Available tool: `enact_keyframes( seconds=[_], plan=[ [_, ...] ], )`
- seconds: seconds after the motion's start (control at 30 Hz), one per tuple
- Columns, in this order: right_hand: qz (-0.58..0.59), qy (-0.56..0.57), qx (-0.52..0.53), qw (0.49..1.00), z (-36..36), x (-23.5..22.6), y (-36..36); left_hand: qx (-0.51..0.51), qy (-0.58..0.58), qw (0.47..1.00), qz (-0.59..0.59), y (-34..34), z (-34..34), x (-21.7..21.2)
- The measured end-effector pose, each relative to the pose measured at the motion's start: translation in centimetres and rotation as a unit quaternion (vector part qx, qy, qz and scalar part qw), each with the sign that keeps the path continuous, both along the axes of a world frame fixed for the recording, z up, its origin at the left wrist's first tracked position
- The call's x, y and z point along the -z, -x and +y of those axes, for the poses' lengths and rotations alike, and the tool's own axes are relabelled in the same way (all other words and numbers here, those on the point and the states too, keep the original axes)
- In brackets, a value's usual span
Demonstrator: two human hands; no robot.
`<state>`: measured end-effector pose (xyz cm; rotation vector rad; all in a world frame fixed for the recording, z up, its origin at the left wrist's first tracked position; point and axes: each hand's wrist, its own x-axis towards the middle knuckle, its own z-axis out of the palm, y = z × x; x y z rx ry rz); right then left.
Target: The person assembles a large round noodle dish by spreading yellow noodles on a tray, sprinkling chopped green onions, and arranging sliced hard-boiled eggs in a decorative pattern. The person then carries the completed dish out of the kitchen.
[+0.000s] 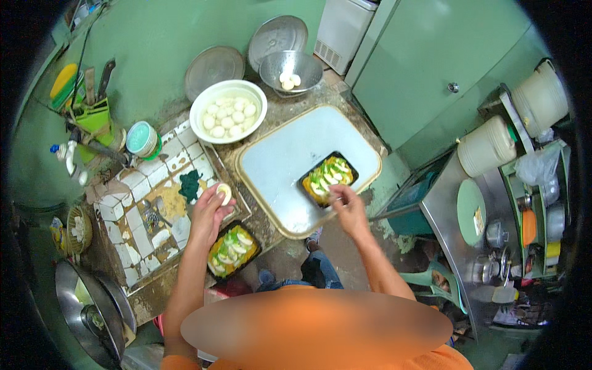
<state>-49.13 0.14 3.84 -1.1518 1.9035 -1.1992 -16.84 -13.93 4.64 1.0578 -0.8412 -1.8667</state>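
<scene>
Your left hand (209,209) pinches one peeled egg (224,193) in its fingertips, above the tiled tabletop (139,228) and just up-left of the near black food tray (233,250). Your right hand (346,206), fingers pressed together, touches the near edge of the far black food tray (327,179) on the pale serving tray (277,160). The egg lies nearer the near tray, well left of the far one.

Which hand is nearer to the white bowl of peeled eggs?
The left. The left hand, holding an egg, sits just below the white bowl. The right hand is farther off, at the black food tray on the big tray.
</scene>
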Motion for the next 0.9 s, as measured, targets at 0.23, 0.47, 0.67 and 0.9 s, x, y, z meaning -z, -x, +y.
enact_keyframes(
  seconds=[0.23, 0.47, 0.67, 0.9],
  plan=[
    [0.169, -0.011, 0.013, 0.985, -10.3, 3.2, 17.3, 0.057, 0.183, 0.968, -0.162, 18.9, -18.6, -4.3],
    [0.300, -0.005, -0.121, 0.946, -16.7, 4.4, 23.7, 0.124, 0.218, 0.857, -0.451, 32.3, -35.5, 0.8],
    [0.275, 0.011, -0.184, 0.944, -18.4, 4.5, 25.1, 0.185, 0.263, 0.760, -0.565, 34.2, -40.4, 5.9],
    [0.302, 0.058, -0.244, 0.920, -19.6, 5.4, 25.0, 0.132, 0.252, 0.867, -0.410, 28.5, -34.7, -1.1]
  ],
)
